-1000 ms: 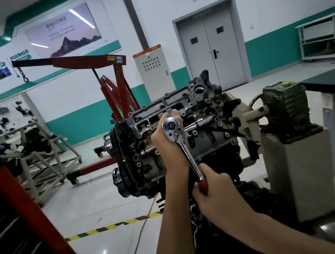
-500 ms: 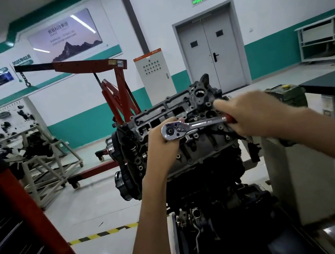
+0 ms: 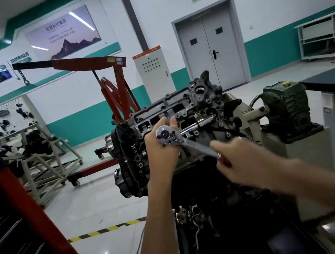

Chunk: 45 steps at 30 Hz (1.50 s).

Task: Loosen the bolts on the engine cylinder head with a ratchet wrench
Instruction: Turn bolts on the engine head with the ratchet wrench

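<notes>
The grey engine cylinder head [image 3: 182, 104] sits tilted on a stand at the centre. A chrome ratchet wrench [image 3: 186, 141] lies against it, its round head at the upper left and its handle slanting down to the right. My left hand [image 3: 161, 147] cups the ratchet head from behind and below, fingers wrapped over it. My right hand [image 3: 242, 159], blurred by motion, grips the red end of the handle. A long chrome extension bar [image 3: 200, 124] runs from behind the ratchet head toward the right end of the cylinder head. The bolt under the socket is hidden.
A red engine hoist [image 3: 116, 86] stands behind the engine. A red tool cabinet [image 3: 20, 242] fills the lower left. A green gearbox [image 3: 286, 105] on a grey pedestal sits to the right, next to a dark table [image 3: 334, 78]. A cable trails on the floor.
My right hand has swung the ratchet handle: from pointing down, up to horizontal on the right, then back down to a slant. My left hand stayed on the ratchet head.
</notes>
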Each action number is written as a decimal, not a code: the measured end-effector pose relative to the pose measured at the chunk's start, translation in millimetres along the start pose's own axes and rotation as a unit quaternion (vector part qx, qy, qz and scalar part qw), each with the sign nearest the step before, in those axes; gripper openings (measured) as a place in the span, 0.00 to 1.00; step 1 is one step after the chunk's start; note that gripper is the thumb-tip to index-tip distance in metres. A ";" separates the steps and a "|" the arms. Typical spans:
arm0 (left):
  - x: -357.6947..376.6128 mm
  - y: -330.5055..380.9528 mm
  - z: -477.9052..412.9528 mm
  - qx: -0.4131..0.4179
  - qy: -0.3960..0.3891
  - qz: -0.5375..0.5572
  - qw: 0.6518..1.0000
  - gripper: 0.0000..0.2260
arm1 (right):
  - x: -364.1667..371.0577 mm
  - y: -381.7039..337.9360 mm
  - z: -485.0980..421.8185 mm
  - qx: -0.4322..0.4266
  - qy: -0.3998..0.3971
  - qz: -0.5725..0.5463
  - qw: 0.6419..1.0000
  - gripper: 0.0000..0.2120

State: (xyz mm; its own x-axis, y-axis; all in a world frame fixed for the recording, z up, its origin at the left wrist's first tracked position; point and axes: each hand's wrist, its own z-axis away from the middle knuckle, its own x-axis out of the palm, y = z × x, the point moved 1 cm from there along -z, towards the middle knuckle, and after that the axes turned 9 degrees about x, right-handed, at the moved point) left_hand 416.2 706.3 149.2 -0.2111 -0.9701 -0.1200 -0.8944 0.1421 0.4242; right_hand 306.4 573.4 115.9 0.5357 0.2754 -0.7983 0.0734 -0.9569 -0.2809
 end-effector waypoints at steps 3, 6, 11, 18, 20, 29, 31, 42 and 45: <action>-4.8 5.4 -6.7 0.023 -0.081 -0.041 0.996 0.17 | -52.8 22.3 -32.7 -0.057 0.047 0.172 0.982 0.07; -6.9 4.5 -9.0 0.026 -0.109 -0.036 0.993 0.18 | -74.6 23.3 -47.9 -0.064 0.088 0.242 0.964 0.09; 4.4 1.5 6.2 0.008 0.031 -0.011 0.999 0.16 | -13.2 2.2 -4.6 0.053 0.063 0.075 0.994 0.09; 26.8 -0.3 10.3 -0.104 0.122 0.066 0.985 0.10 | 64.5 -50.6 29.5 0.131 0.013 -0.285 0.949 0.07; 18.1 -2.0 6.7 -0.069 0.089 0.041 0.993 0.15 | 48.2 -33.5 24.1 0.097 0.010 -0.225 0.969 0.11; -12.9 1.3 -10.5 0.010 -0.157 -0.042 0.987 0.14 | -70.9 24.1 -48.1 -0.070 0.072 0.212 0.972 0.06; -12.6 -0.4 -6.0 -0.009 -0.131 -0.029 0.991 0.16 | -60.4 19.6 -42.7 -0.042 0.057 0.191 0.979 0.06; 16.4 -4.9 2.5 0.006 0.073 0.012 0.997 0.17 | 64.3 -46.7 24.0 0.124 0.059 -0.232 0.963 0.15; 6.4 -7.3 4.2 0.000 0.053 0.003 0.999 0.18 | 28.3 -19.7 14.1 0.054 0.019 -0.104 0.993 0.11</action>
State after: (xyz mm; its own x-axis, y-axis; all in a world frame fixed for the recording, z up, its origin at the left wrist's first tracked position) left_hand 419.7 699.8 141.6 -0.1733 -0.9846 -0.0216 -0.8929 0.1479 0.4254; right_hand 308.3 601.3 91.4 0.5499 0.4611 -0.6964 0.0969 -0.8634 -0.4951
